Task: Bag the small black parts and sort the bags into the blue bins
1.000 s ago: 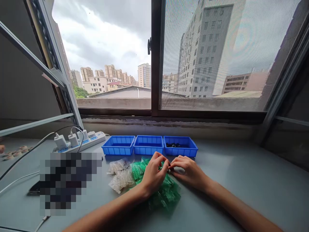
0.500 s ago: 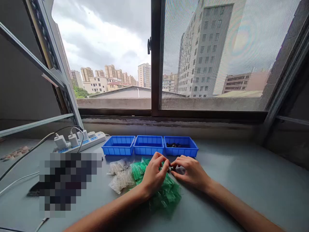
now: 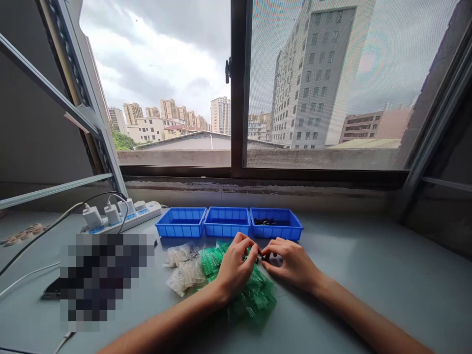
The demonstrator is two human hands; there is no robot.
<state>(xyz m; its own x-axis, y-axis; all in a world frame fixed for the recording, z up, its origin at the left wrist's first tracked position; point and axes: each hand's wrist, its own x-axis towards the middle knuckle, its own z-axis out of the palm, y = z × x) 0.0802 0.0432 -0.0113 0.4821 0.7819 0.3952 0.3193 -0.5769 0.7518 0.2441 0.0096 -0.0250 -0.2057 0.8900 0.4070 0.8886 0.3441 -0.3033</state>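
My left hand (image 3: 235, 266) rests on a heap of small green plastic bags (image 3: 254, 298), its fingers curled in a pinch. My right hand (image 3: 291, 261) lies just to the right on the grey table (image 3: 368, 285), fingers also pinched. Both hands meet on a tiny dark part (image 3: 262, 256) held between the fingertips. Behind them stand three blue trays in a row: the left tray (image 3: 180, 222), the middle tray (image 3: 227, 221), and the right tray (image 3: 276, 223), which holds several small dark parts.
Clear plastic bags (image 3: 184, 268) lie left of the green ones. A white power strip (image 3: 123, 215) with plugged chargers and cables sits at the back left. A blurred dark patch (image 3: 103, 275) covers something on the left. A window sill (image 3: 258, 189) runs behind the trays.
Both hands stay together over the green bags; the right hand's fingers have shifted slightly around the small dark part. Nothing else has moved.
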